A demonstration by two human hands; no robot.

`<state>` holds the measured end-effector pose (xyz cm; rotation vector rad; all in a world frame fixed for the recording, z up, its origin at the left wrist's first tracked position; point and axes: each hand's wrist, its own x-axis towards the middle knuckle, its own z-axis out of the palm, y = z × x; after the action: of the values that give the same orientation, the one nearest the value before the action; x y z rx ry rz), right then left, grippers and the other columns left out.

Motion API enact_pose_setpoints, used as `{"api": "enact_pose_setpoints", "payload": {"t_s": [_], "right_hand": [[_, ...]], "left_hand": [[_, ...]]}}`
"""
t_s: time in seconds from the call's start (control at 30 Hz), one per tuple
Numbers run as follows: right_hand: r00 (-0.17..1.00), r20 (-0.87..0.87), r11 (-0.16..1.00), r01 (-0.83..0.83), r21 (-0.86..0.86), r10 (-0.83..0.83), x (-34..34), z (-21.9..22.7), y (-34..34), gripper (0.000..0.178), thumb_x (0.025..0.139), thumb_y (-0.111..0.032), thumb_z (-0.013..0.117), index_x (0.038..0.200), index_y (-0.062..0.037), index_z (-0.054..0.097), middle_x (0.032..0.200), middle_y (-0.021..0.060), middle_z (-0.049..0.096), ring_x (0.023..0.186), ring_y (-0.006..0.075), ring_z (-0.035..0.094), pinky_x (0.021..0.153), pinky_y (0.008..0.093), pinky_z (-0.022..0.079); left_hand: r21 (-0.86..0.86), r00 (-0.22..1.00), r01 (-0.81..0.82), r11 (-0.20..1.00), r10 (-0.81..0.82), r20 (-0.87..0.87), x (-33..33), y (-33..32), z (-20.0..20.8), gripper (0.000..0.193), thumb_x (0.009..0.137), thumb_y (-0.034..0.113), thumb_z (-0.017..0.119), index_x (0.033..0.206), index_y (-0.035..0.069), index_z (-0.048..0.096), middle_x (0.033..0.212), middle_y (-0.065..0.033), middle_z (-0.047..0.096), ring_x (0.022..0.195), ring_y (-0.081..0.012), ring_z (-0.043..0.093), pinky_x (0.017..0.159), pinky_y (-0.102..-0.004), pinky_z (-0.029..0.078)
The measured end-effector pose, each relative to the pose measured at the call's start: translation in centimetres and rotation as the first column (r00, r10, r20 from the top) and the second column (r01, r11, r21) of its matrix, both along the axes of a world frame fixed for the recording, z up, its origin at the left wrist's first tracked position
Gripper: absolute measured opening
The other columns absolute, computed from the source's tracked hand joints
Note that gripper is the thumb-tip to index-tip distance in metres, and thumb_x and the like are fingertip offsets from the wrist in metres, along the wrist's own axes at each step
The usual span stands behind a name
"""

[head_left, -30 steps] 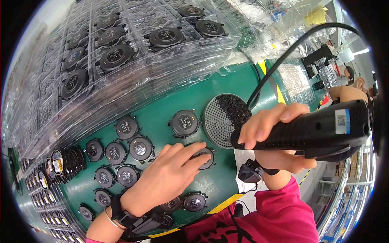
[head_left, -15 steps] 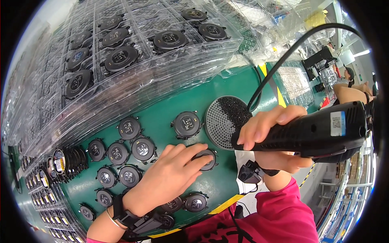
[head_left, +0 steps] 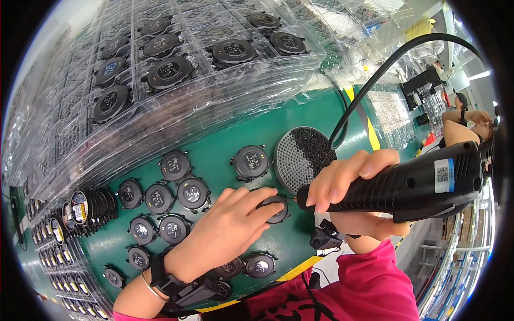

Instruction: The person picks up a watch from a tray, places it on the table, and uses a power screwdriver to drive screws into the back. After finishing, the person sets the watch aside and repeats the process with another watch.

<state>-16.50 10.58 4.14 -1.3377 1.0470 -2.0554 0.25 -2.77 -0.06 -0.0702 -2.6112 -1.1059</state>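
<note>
A round black watch case (head_left: 277, 210) lies back up on the green bench, with the fingers of my left hand (head_left: 227, 227) closed around its edge and partly covering it. My right hand (head_left: 348, 184) grips a black electric screwdriver (head_left: 393, 182), its cable arching up behind. The screwdriver lies almost level, its thin bit pointing left at the right edge of the held watch case; whether it touches cannot be told. Just beyond the tip is a round grey screw tray (head_left: 292, 160), dimpled and partly filled with tiny black screws (head_left: 314, 147). Another watch case (head_left: 250, 162) lies left of that tray.
Several more watch cases (head_left: 174, 229) are spread left of my hand. Stacked clear plastic trays (head_left: 214, 115) bearing watch cases fill the far left. A row of round parts (head_left: 96, 208) stands at the left. Yellow-black tape (head_left: 300, 269) marks the near bench edge. A co-worker (head_left: 466, 125) is far right.
The screwdriver tip has come off the screw tray's near edge, down and slightly left, close to the held watch case. My left hand keeps its hold. The whole view has shifted slightly.
</note>
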Motion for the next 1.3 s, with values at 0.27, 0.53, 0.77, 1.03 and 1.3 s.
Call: {"api": "enact_pose_setpoints", "payload": {"t_s": [0.27,0.53,0.77,1.03,1.3], "right_hand": [[0.997,-0.073,0.997,-0.044,-0.059,0.04,0.6,-0.4,-0.7,0.07,0.079,-0.065,0.069,0.106,-0.0058,0.043,0.081,0.0142,0.059,0.06,0.026,0.062,0.055,0.0406,0.055],[0.926,-0.267,0.962,-0.273,0.017,0.268,-0.9,-0.1,-1.5,0.071,0.076,-0.06,0.076,0.106,-0.0037,0.043,0.081,0.0176,0.06,0.059,0.0266,0.061,0.055,0.0412,0.055],[0.974,-0.123,0.982,-0.187,0.04,0.19,-1.2,-0.2,-1.1,0.073,0.077,-0.064,0.071,0.107,-0.0044,0.043,0.077,0.0153,0.057,0.057,0.0259,0.059,0.053,0.0403,0.054],[0.985,0.113,0.987,0.142,-0.076,-0.133,-2.4,-0.1,-0.4,0.083,0.075,-0.08,0.059,0.106,-0.0054,0.04,0.073,0.0107,0.054,0.052,0.0232,0.058,0.049,0.0372,0.052],[0.994,-0.019,0.994,0.105,0.026,-0.105,-1.9,-0.8,-0.8,0.084,0.072,-0.08,0.061,0.103,-0.0051,0.038,0.074,0.01,0.055,0.052,0.0213,0.058,0.049,0.0354,0.053]], "left_hand": [[0.001,1.0,0.006,1.0,-0.006,-0.007,0.0,0.1,0.0,0.04,0.075,0.008,0.075,0.114,0.009,0.065,0.122,-0.0078,0.059,0.09,-0.0253,0.058,0.083,-0.0374,0.045],[0.023,0.999,0.033,0.999,-0.033,0.021,0.1,0.0,0.2,0.038,0.078,0.008,0.072,0.115,0.005,0.064,0.122,-0.0102,0.057,0.1,-0.0259,0.058,0.088,-0.0379,0.044],[0.006,0.999,0.031,1.0,-0.031,0.033,0.1,0.1,0.2,0.038,0.079,0.008,0.072,0.115,0.005,0.064,0.122,-0.01,0.056,0.099,-0.026,0.057,0.088,-0.0382,0.044],[0.051,0.999,-0.025,0.998,0.023,0.036,-0.1,0.2,0.4,0.042,0.077,0.01,0.075,0.117,0.007,0.062,0.123,-0.0075,0.056,0.099,-0.0272,0.054,0.088,-0.0395,0.045],[0.046,0.998,0.013,0.999,-0.016,0.064,0.0,0.1,0.8,0.045,0.074,0.007,0.075,0.117,0.009,0.062,0.124,-0.0065,0.055,0.102,-0.028,0.052,0.089,-0.0406,0.045]]}}
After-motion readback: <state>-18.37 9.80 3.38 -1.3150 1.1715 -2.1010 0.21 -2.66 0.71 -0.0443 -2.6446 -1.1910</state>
